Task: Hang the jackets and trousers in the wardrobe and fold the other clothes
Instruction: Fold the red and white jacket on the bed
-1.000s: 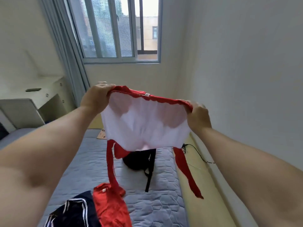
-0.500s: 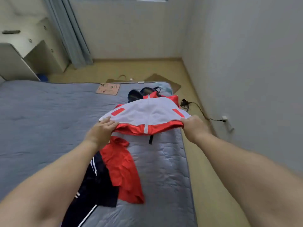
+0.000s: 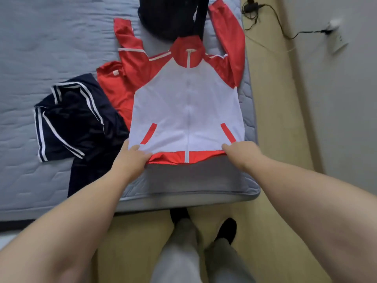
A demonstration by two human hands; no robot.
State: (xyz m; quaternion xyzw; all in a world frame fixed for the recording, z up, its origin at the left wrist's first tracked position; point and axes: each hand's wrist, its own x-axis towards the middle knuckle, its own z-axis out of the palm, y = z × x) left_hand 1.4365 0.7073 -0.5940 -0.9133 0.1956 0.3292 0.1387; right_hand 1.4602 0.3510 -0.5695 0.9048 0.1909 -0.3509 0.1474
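Left hand (image 3: 132, 158) and right hand (image 3: 240, 153), fingers closed on jacket (image 3: 186, 105) hem, flat on mattress (image 3: 40, 48)

Single head-worn wide-angle view, facing steeply down, close over the bed (image 3: 51, 48) edge, floor (image 3: 271, 139) at right

A grey quilted mattress (image 3: 51, 48) fills the left and top. A black cable (image 3: 271, 15) trails across the yellow floor (image 3: 275, 119) to a white wall socket (image 3: 336, 37). A black bag (image 3: 169, 19) lies on the mattress.
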